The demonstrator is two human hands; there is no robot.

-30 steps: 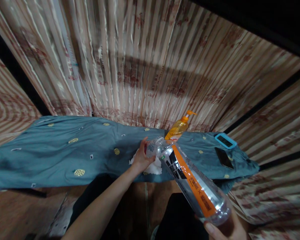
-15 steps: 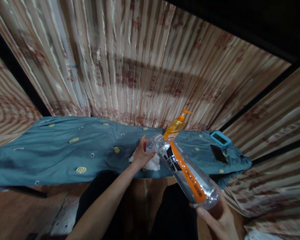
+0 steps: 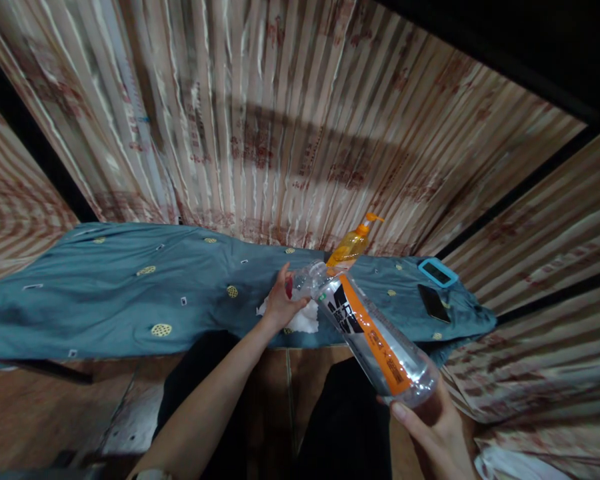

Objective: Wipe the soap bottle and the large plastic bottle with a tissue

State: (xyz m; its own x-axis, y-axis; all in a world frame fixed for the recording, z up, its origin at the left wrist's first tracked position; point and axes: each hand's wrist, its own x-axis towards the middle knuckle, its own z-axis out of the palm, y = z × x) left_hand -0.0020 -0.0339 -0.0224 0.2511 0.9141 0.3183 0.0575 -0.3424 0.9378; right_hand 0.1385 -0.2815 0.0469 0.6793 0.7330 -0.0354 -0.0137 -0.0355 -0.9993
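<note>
A tabletop (image 3: 55, 363) is draped in teal cloth (image 3: 105, 300); white tissue (image 3: 305, 320) lies under the left hand (image 3: 280, 303), pump bottle (image 3: 353, 243) beyond.

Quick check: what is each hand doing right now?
Left hand: on the white tissue beside the bottle's mouth; grip cannot be told.
Right hand: closed around the base of the tilted clear bottle.

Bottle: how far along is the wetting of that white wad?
Done: the clear bottle looks uncapped and is tilted neck-down toward the table. In hand: the right hand grips its base, and the left hand is at its mouth, over the white wad on the blue cloth. Left: whether any water has reached the wad cannot be seen. The orange pump bottle and phone lie untouched.
</note>
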